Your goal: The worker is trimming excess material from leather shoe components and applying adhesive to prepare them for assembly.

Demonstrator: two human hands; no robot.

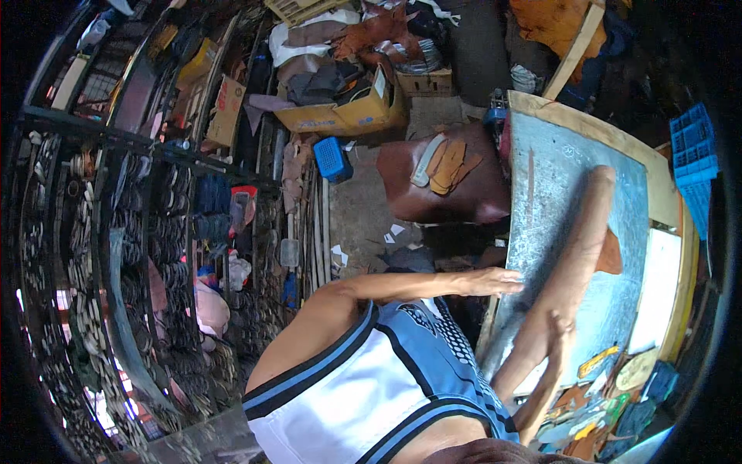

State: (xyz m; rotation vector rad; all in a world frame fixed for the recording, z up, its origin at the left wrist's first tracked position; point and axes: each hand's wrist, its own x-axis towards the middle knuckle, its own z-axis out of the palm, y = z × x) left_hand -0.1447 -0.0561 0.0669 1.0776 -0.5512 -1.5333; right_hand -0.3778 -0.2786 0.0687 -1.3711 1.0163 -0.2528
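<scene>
A long roll of tan-brown leather lies slantwise across a grey-blue metal-topped worktable. My right hand is on the lower part of the roll, its fingers curled against the leather. My left hand reaches across to the table's left edge, fingers stretched out and nothing in them. A small reddish-brown leather piece shows from beside the roll, partly hidden by it. Near the table's lower right lies an orange-yellow strip-shaped thing whose kind I cannot make out.
Leather scraps and a round tan block crowd the table's lower right. Left of the table lies a brown hide with cut pieces on it. A cardboard box, blue basket and packed shelves stand farther left.
</scene>
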